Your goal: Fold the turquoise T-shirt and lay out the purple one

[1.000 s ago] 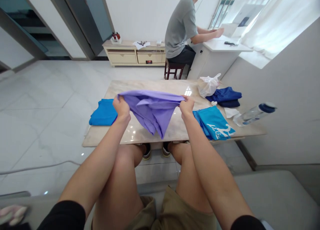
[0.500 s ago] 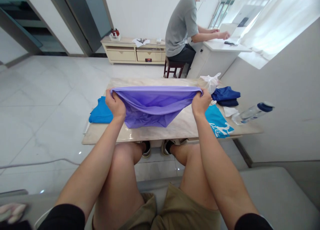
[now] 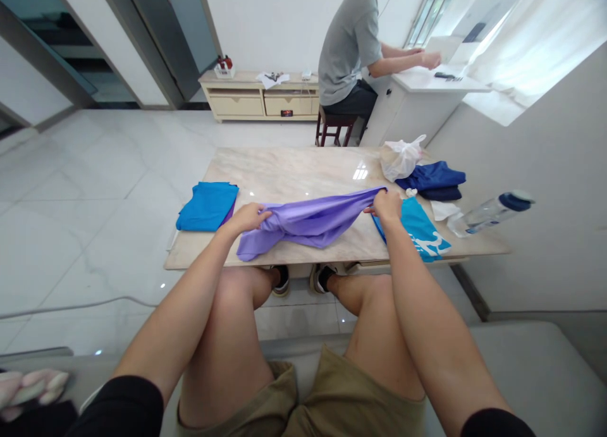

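A light purple cloth [image 3: 315, 225], bunched in loose folds and perhaps a garment, stretches between my hands over the table. My left hand [image 3: 250, 217] is closed on its left end, where some fabric droops toward the table's near edge. Its right corner, a little higher, is pinched in my right hand [image 3: 387, 206]. Beyond my left hand lies a folded blue cloth [image 3: 206, 206] with a bit of purple under it. Beneath and beside my right hand is a turquoise cloth [image 3: 420, 228] with a white print.
The marble-topped table [image 3: 284, 171] also bears a white plastic bag [image 3: 401, 157], dark blue folded cloth [image 3: 434, 178], white tissue [image 3: 446, 210] and a clear bottle [image 3: 493, 212] with a blue lid. Across the room a person in grey [image 3: 348, 51] sits at a white desk [image 3: 436, 80].
The purple cloth has gone from held wide with its opening showing to lower, slanted and gathered. My left hand has moved right and down; my right hand is slightly lower.
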{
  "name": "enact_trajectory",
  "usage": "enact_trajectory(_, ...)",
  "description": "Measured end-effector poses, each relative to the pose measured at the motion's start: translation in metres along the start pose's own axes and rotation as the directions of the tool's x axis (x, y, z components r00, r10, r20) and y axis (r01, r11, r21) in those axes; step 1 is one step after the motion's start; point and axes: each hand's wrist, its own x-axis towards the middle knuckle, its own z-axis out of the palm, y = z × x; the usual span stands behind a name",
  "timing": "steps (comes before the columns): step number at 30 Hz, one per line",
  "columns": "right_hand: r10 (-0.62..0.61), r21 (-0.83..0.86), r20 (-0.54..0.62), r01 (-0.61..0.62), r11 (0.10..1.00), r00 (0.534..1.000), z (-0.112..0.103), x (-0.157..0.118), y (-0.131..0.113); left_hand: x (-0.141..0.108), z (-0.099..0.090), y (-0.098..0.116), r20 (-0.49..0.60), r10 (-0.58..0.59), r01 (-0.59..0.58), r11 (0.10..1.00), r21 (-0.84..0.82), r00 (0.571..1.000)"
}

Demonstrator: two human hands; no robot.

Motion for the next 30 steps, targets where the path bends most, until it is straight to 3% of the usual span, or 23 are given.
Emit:
enact_trajectory(2,0.129,0.104,-0.041,-0.124,0.987,0.991,0.001,0.004,0.001,-0.006,0.009,0.009,0.323,-0.022,0.063,0.991,-0.115,0.946)
enact_trajectory(3,0.199,0.184,-0.065,-0.184,0.965,0.978,0.001,0.007,0.0,-0.007,0.011,0.016,0.385,-0.013,0.093,0.978,-0.189,0.923)
enact_trajectory(4,0.231,0.271,-0.087,-0.201,0.941,0.969,-0.001,0.011,-0.001,-0.008,0.011,0.024,0.356,0.009,0.098,0.954,-0.283,0.935)
enact_trajectory(5,0.241,0.36,-0.108,-0.188,0.914,0.964,-0.004,0.014,-0.004,-0.007,0.009,0.032,0.233,0.033,0.063,0.917,-0.393,0.972)
enact_trajectory(6,0.234,0.444,-0.132,-0.154,0.883,0.963,-0.007,0.018,-0.006,-0.004,0.005,0.041,0.034,0.042,-0.019,0.866,-0.499,0.999)
enact_trajectory(7,0.211,0.515,-0.16,-0.101,0.852,0.964,-0.01,0.022,-0.008,-0.001,0.0,0.048,-0.196,0.024,-0.135,0.806,-0.577,0.98)
enact_trajectory(8,0.174,0.567,-0.197,-0.033,0.823,0.965,-0.014,0.026,-0.011,0.003,-0.005,0.054,-0.397,-0.016,-0.252,0.75,-0.612,0.918)
enact_trajectory(10,0.072,0.614,-0.279,0.12,0.78,0.958,-0.021,0.03,-0.016,0.012,-0.014,0.061,-0.628,-0.104,-0.408,0.677,-0.613,0.772)
enact_trajectory(12,-0.023,0.614,-0.332,0.234,0.754,0.943,-0.024,0.03,-0.023,0.018,-0.018,0.061,-0.701,-0.154,-0.455,0.66,-0.597,0.696)
enact_trajectory(16,-0.071,0.608,-0.329,0.269,0.747,0.942,-0.021,0.022,-0.034,0.023,-0.017,0.046,-0.749,-0.191,-0.455,0.692,-0.561,0.634)
enact_trajectory(19,-0.095,0.613,-0.298,0.267,0.743,0.95,-0.014,0.015,-0.039,0.024,-0.018,0.031,-0.783,-0.147,-0.431,0.766,-0.476,0.604)
enact_trajectory(22,-0.13,0.651,-0.206,0.235,0.722,0.97,-0.005,0.006,-0.045,0.02,-0.015,0.026,-0.761,-0.035,-0.372,0.857,-0.357,0.648)
enact_trajectory(26,-0.14,0.731,-0.009,0.102,0.674,0.99,0.005,-0.023,-0.069,0.007,0.012,0.045,-0.543,0.215,-0.312,0.946,-0.091,0.811)
enact_trajectory(28,-0.207,0.755,0.1,0.061,0.653,0.973,0.009,-0.042,-0.085,0.002,0.03,0.062,-0.435,0.292,-0.35,0.935,-0.058,0.852)
enact_trajectory(30,-0.315,0.768,0.211,0.043,0.64,0.925,0.011,-0.057,-0.099,0.001,0.046,0.08,-0.39,0.309,-0.383,0.915,-0.126,0.867)
